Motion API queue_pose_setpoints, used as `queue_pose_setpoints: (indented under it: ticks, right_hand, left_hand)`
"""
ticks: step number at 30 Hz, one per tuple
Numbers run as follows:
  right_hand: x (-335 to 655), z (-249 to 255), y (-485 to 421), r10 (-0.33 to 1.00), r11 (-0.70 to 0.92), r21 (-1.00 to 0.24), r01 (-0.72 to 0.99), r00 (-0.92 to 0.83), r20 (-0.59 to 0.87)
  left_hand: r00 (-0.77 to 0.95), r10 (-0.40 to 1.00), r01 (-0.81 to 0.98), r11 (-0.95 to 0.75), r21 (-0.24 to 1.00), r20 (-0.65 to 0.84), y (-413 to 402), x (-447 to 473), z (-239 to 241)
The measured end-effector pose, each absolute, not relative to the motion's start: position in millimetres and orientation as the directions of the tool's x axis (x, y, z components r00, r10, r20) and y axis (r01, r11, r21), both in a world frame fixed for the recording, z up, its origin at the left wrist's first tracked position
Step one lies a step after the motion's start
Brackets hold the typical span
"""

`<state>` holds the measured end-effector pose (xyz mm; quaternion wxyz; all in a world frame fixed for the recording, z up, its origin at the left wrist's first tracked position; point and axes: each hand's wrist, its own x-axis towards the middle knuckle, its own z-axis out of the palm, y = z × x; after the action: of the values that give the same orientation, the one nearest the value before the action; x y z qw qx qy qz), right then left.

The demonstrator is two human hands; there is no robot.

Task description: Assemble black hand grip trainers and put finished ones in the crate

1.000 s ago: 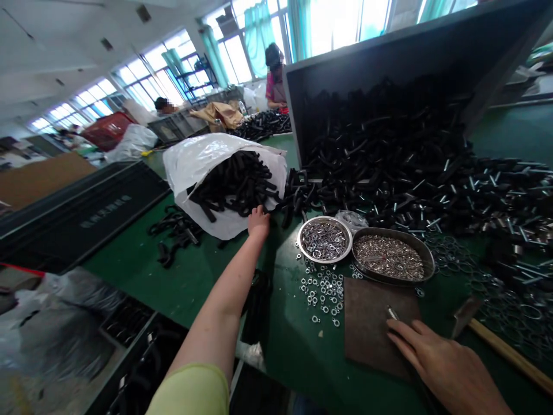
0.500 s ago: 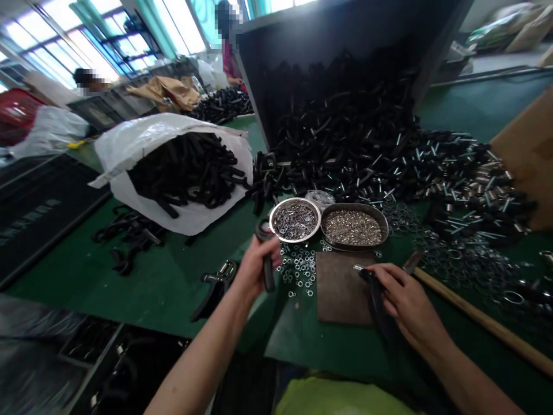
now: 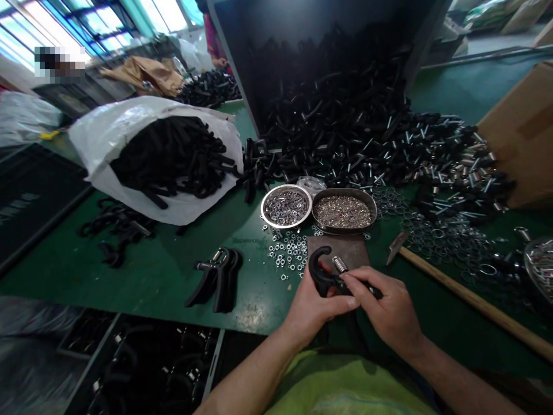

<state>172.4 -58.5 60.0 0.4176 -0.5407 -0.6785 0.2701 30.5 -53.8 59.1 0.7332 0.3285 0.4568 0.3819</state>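
Observation:
My left hand (image 3: 309, 308) is closed round a black hooked clamp part (image 3: 318, 268), its curved end pointing up. Close against it, my right hand (image 3: 386, 305) grips a black clamp handle (image 3: 372, 290). A silver spring (image 3: 340, 264) stands up between the two parts, by my right fingertips. Whether the parts are joined is hidden by my fingers. Just beyond my hands lies a flat metal plate (image 3: 352, 248). Assembled black clamps (image 3: 221, 279) stand on the green table to the left.
Loose rings (image 3: 287, 253) lie before a round bowl (image 3: 286, 206) and an oval tin (image 3: 344, 212) of small metal parts. A hammer (image 3: 458, 288) lies at right. Behind are a white sack (image 3: 185, 210), a heap of black parts (image 3: 345, 115) and a cardboard box (image 3: 518, 132).
My left hand has moved right and toward me with the hooked part, meeting my right hand. The right hand has come slightly nearer, and the view has shifted.

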Motion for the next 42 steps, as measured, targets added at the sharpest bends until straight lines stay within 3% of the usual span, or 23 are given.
queue_pose_setpoints:
  ticks: [3, 7, 10, 12, 14, 16, 17, 19, 22, 26, 30, 35, 40, 42]
  right_hand:
    - [177.0, 62.0, -56.4, 0.955, 0.298, -0.802, 0.518, -0.153, 0.255]
    - [187.0, 62.9, -52.8, 0.899, 0.427, -0.736, 0.525, -0.335, 0.282]
    - [192.7, 54.7, -54.0, 0.855, 0.518, -0.656, 0.549, -0.349, 0.384]
    - [193.6, 47.2, -55.0, 0.917, 0.398, -0.74, 0.542, -0.223, 0.331]
    - [192.2, 41.8, -53.2, 0.99, 0.111, -0.885, 0.452, -0.128, 0.059]
    - [189.6, 40.0, -47.3, 0.947, -0.158, -0.928, 0.336, -0.214, -0.239]
    - [187.8, 40.4, -43.3, 0.897, -0.227, -0.928, 0.294, -0.308, -0.317]
    - [183.2, 43.0, -35.4, 0.819, -0.258, -0.937, 0.233, -0.462, -0.341]
    - [173.5, 47.6, -30.1, 0.84, -0.208, -0.953, 0.219, -0.459, -0.289]
    - [163.8, 49.8, -36.9, 0.936, -0.069, -0.888, 0.455, -0.278, -0.215]
    - [165.1, 50.7, -44.0, 0.901, 0.091, -0.743, 0.663, -0.373, -0.222]
    - [167.7, 49.7, -43.9, 0.864, 0.184, -0.635, 0.75, -0.432, -0.259]
    - [176.2, 40.4, -27.4, 0.848, 0.183, -0.561, 0.808, -0.418, -0.326]
    - [182.0, 40.7, -11.7, 0.807, 0.266, -0.474, 0.839, -0.463, -0.366]
  left_hand:
    - [0.273, 0.89, -0.193, 0.422, 0.886, -0.364, -54.3, 30.5, 57.1]
    - [0.332, 0.794, -0.191, 0.585, 0.788, -0.509, -51.3, 27.0, 52.2]
    - [0.332, 0.777, -0.193, 0.611, 0.768, -0.535, -48.8, 23.8, 51.1]
    - [0.266, 0.846, -0.125, 0.505, 0.854, -0.461, -47.4, 20.8, 52.1]
    - [0.178, 0.932, 0.021, 0.316, 0.949, -0.315, -45.1, 16.0, 54.3]
    - [0.159, 0.969, 0.181, 0.159, 0.971, -0.188, -42.0, 10.1, 56.8]
    - [0.184, 0.968, 0.243, 0.12, 0.962, -0.167, -40.6, 7.3, 57.8]
    - [0.258, 0.95, 0.319, 0.087, 0.944, -0.174, -39.4, 3.5, 58.4]
    - [0.289, 0.936, 0.322, 0.103, 0.941, -0.202, -44.3, 4.0, 53.9]
    - [0.18, 0.961, 0.2, 0.171, 0.965, -0.207, -59.2, 9.2, 40.1]
    - [0.196, 0.969, 0.237, 0.101, 0.966, -0.15, -68.2, 8.2, 28.3]
    - [0.297, 0.95, 0.264, 0.019, 0.964, -0.1, -64.4, 7.6, 20.2]
    - [0.345, 0.91, 0.33, 0.113, 0.937, -0.231, -51.6, 15.4, 10.9]
    - [0.362, 0.908, 0.394, 0.055, 0.917, -0.21, -40.2, 15.1, 9.3]
